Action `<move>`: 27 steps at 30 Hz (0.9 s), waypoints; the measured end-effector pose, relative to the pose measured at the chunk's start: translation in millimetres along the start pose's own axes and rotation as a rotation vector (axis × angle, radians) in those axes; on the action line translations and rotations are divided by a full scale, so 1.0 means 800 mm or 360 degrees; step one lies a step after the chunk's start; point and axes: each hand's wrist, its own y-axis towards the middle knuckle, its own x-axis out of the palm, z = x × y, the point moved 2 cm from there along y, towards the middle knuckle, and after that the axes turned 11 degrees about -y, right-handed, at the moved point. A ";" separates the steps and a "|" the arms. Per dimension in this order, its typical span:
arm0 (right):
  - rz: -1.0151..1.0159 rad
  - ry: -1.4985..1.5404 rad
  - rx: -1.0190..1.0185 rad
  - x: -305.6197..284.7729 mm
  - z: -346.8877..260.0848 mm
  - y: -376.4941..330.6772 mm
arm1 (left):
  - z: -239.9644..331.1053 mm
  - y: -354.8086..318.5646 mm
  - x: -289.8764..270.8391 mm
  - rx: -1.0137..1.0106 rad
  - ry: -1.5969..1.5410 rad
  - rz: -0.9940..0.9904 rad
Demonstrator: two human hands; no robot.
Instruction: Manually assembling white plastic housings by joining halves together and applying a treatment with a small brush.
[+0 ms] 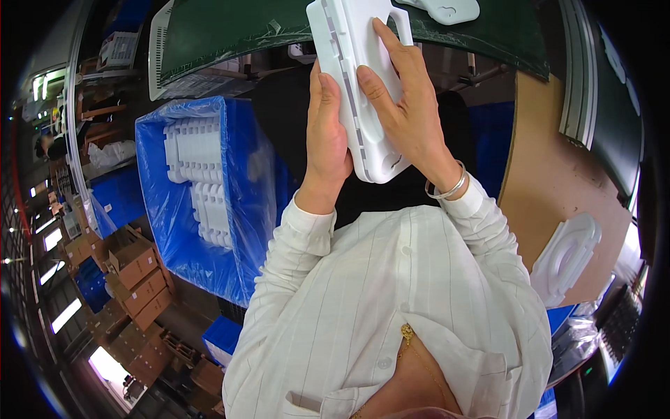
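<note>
A long white moulded plastic piece [357, 31], with grey slots along its edge and a loop handle at its far end, is tilted up between my hands over my lap, its far end above the green table edge. My left hand [329, 136] clasps its left side, thumb up along the edge and the other fingers largely hidden. Across its upper face lies my right hand [412, 105], with thumb and forefinger pressed on the white surface and the remaining fingers around the right side. Another white plastic piece [452, 10] rests on the green table [230, 35] beyond.
To my left stands a blue bin [244, 188] lined with clear film, holding rows of stacked white pieces [195, 150]. On the right, several white pieces [569, 258] lie on a cardboard sheet [548, 164]. Brown cartons [139, 279] are piled at the far left.
</note>
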 end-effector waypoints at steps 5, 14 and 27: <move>0.0016 0.0030 -0.0019 0.003 -0.001 0.002 | -0.004 0.001 -0.002 -0.0017 -0.0004 0.0002; 0.0151 -0.0215 -0.0199 0.010 -0.004 -0.007 | -0.001 -0.001 0.007 0.0066 0.0089 0.0017; 0.0359 -0.0155 -0.0218 -0.010 0.016 0.022 | -0.002 0.029 -0.036 0.0328 0.0015 0.0259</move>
